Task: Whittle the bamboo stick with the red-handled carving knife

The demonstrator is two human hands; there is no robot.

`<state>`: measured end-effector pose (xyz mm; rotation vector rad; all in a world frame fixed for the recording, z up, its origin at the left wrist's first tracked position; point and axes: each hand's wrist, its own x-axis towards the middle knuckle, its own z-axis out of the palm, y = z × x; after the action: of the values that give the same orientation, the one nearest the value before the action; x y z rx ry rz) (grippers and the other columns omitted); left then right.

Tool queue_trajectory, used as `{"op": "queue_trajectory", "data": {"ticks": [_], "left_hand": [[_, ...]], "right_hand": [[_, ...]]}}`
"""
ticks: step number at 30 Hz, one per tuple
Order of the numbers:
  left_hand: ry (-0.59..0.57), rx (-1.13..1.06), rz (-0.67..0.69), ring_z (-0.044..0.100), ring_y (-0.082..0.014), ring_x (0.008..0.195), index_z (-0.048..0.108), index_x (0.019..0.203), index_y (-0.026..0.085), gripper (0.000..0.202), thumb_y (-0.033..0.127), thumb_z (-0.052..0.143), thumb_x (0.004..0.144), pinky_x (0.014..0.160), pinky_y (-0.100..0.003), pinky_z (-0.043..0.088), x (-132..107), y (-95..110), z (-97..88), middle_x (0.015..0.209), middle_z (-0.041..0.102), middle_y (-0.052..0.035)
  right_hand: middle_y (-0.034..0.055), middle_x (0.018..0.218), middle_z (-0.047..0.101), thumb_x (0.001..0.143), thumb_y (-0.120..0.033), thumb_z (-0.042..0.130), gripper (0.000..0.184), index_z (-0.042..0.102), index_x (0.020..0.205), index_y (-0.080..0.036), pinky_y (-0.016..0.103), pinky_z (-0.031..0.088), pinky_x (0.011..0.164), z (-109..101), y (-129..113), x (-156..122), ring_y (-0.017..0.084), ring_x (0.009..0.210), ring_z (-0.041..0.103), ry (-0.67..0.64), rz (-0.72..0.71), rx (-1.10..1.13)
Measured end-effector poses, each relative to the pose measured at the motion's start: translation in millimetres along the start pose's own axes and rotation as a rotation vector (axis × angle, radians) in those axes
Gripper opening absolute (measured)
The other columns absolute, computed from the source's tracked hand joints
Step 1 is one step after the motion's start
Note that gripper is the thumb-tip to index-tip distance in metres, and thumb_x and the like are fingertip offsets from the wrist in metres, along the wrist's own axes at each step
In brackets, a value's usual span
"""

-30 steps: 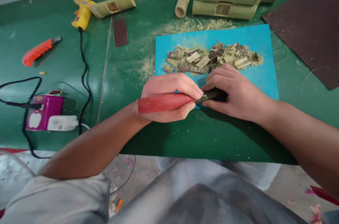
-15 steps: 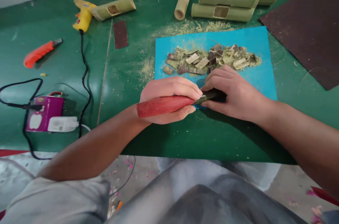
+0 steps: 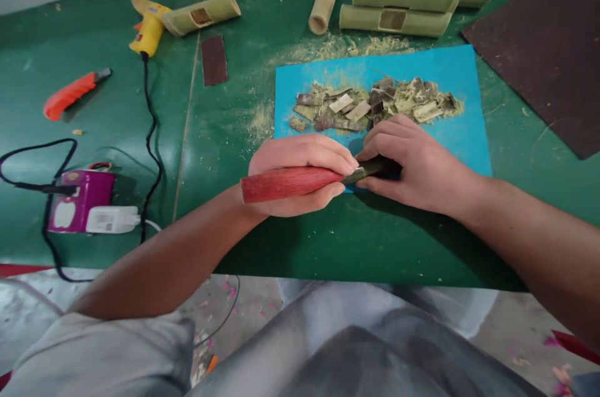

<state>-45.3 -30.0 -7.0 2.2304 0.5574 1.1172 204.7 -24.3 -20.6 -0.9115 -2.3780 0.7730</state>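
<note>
My left hand (image 3: 300, 165) is wrapped round the red handle of a carving knife (image 3: 285, 183), whose short blade points right. My right hand (image 3: 412, 162) is closed over a small dark piece (image 3: 375, 167) that the blade meets; most of that piece is hidden under the fingers. Both hands rest at the near edge of a blue mat (image 3: 464, 128) on the green table (image 3: 225, 122). Just beyond the fingers, a heap of bamboo chips and shavings (image 3: 375, 103) lies on the mat.
Several cut bamboo tubes (image 3: 394, 6) lie at the back. At the left are a yellow glue gun (image 3: 147, 28) with a black cord, an orange utility knife (image 3: 68, 94), a brown sandpaper strip (image 3: 214, 59) and a purple box with a white plug (image 3: 87, 209). A dark brown sheet (image 3: 548, 40) sits at the right.
</note>
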Motion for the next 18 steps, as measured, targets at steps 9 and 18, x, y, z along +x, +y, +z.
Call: {"op": "queue_trajectory", "data": {"ticks": [9, 18], "left_hand": [[-0.042, -0.017, -0.024, 0.082, -0.0175, 0.094, 0.075, 0.105, 0.024, 0.018, 0.021, 0.081, 0.088, 0.085, -0.026, 0.068, 0.7, -1.0, -2.6, 0.103, 0.085, -0.0055], [0.013, -0.006, -0.019, 0.081, -0.0159, 0.082, 0.074, 0.095, 0.028, 0.010, 0.022, 0.076, 0.088, 0.072, -0.026, 0.067, 4.7, 1.1, 1.9, 0.092, 0.084, -0.0007]], "right_hand": [[0.0075, 0.096, 0.070, 0.092, -0.036, 0.071, 0.011, 0.069, 0.094, -0.025, 0.047, 0.046, 0.088, -1.1, -0.6, 1.7, 0.029, 0.095, 0.062, -0.008, 0.001, 0.012], [0.0066, 0.097, 0.069, 0.091, -0.037, 0.073, 0.013, 0.069, 0.096, -0.025, 0.046, 0.047, 0.090, -0.3, 1.6, -0.3, 0.027, 0.096, 0.061, -0.008, -0.001, 0.009]]}}
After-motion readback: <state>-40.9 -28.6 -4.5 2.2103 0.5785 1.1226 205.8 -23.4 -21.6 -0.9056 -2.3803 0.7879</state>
